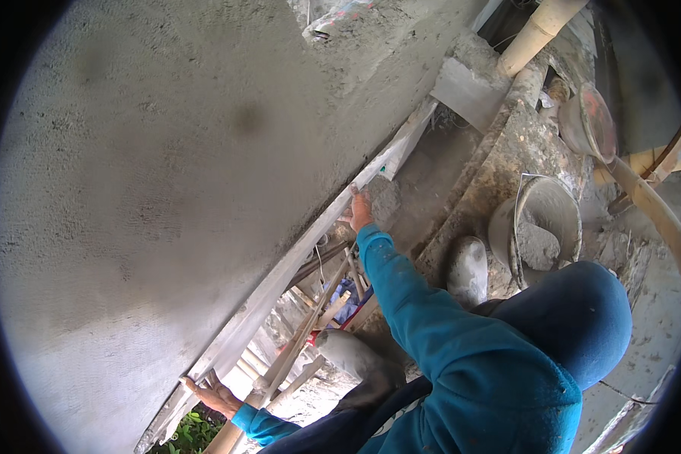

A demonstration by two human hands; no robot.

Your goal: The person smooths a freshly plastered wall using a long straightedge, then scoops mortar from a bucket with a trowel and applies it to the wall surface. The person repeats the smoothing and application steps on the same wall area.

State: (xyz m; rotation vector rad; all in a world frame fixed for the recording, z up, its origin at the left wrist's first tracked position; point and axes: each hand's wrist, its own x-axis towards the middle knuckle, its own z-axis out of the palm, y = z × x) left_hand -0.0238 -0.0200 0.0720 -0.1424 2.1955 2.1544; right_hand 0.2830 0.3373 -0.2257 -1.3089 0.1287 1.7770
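Observation:
A long pale straightedge (299,253) lies slanted against the foot of a rough grey plastered wall (166,174). My right hand (360,209) grips the bar's upper part, beside a lump of wet mortar (386,198). My left hand (214,394) holds the bar's lower end at the bottom left. Both arms wear blue sleeves spotted with cement.
A grey bucket (507,227) with mortar in it stands on a mortar-crusted plank (507,163) to the right. A round pan (587,122) sits farther back. Bamboo poles (533,34) cross the upper right. My cement-caked boots (467,270) rest on wooden scaffolding; greenery shows far below.

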